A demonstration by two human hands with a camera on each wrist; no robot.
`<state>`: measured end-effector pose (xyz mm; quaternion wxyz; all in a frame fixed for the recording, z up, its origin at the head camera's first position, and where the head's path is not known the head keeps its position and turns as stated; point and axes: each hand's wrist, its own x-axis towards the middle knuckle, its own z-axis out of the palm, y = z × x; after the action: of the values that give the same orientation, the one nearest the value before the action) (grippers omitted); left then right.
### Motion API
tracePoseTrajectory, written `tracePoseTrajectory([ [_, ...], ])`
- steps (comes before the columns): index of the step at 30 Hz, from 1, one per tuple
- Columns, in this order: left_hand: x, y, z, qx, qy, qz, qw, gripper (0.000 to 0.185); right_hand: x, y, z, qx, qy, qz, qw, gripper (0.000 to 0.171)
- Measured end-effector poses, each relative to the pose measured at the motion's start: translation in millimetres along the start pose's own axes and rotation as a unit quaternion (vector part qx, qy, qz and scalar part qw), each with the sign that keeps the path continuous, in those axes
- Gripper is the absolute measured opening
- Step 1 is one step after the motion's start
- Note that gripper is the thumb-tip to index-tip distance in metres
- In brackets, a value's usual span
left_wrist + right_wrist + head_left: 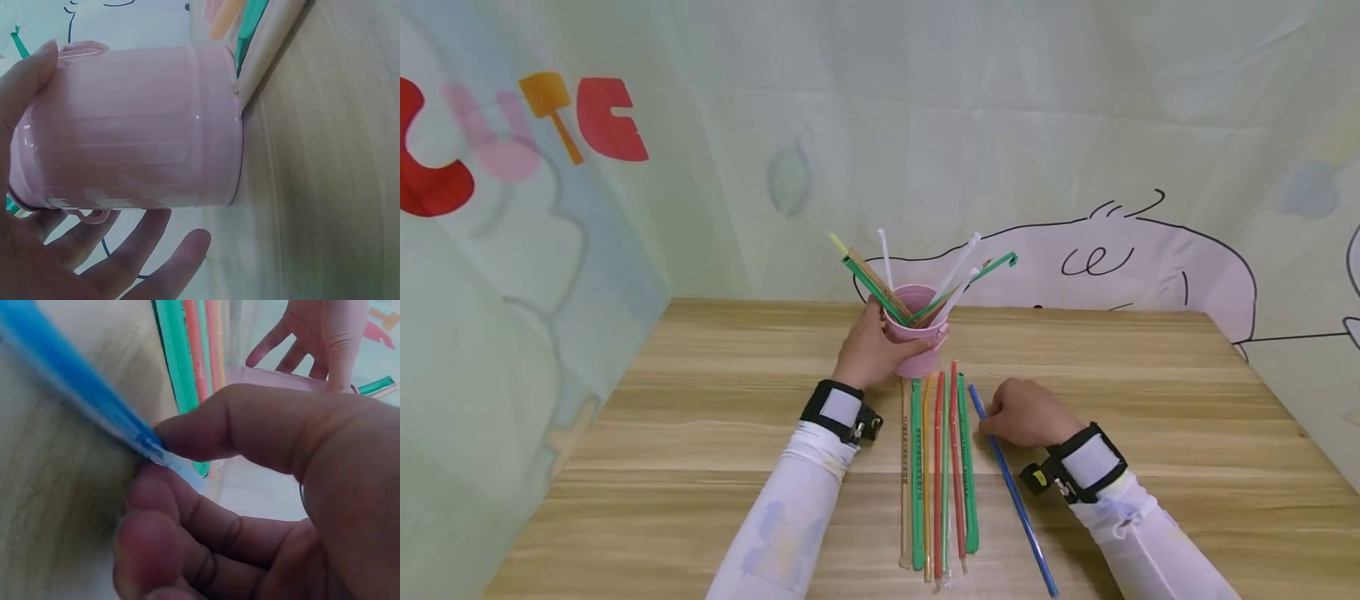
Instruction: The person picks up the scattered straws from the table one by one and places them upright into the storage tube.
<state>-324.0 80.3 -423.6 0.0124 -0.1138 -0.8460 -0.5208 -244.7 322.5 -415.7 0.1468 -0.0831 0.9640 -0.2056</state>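
Observation:
A pink ribbed bucket-shaped cup (916, 337) stands on the wooden table (700, 433) with several straws (925, 279) sticking out of it. My left hand (869, 348) is around the cup (131, 125): the thumb (28, 78) touches its side near the rim, and the fingers (156, 253) lie straight and spread just off its other side. My right hand (1024, 412) pinches the far end of a blue wrapped straw (1013, 492) that lies on the table. In the right wrist view the thumb (250, 425) and a curled finger squeeze the blue straw (75, 387).
A row of several wrapped straws (938, 475), green, orange, red and pale, lies side by side in front of the cup, left of the blue one. Printed cloth walls (512, 250) close in the table at the back and left.

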Motion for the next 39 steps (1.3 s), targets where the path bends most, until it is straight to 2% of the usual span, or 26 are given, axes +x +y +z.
tracePoseTrajectory([
  [7,0.3,0.6,-0.2,0.009,0.003,-0.006,0.9999,0.094,3,6,-4,0.022,0.001,0.006,1.0,0.027],
  [11,0.6,0.9,-0.3,0.007,0.001,-0.004,1.0,0.095,3,11,-13,0.072,0.004,0.008,0.997,0.023],
  [17,0.1,0.4,-0.2,0.006,0.003,-0.007,1.0,0.095,-1,15,-28,0.149,0.02,0.01,0.989,0.02],
  [23,0.9,-0.7,0.3,0.008,0.005,-0.001,1.0,0.096,-8,12,-42,0.173,0.056,0.002,0.983,0.019],
  [32,0.7,-1.5,-0.3,0.007,0.004,-0.009,0.9999,0.096,-16,6,-56,0.205,0.115,-0.017,0.972,0.023],
  [36,1.5,-2.3,0.3,0.007,0.001,-0.006,1.0,0.097,-22,3,-64,0.229,0.155,-0.021,0.961,0.021],
  [39,1.8,-2.7,0.4,0.01,0.002,-0.007,0.9999,0.098,-27,-3,-73,0.251,0.191,-0.035,0.948,0.02],
])
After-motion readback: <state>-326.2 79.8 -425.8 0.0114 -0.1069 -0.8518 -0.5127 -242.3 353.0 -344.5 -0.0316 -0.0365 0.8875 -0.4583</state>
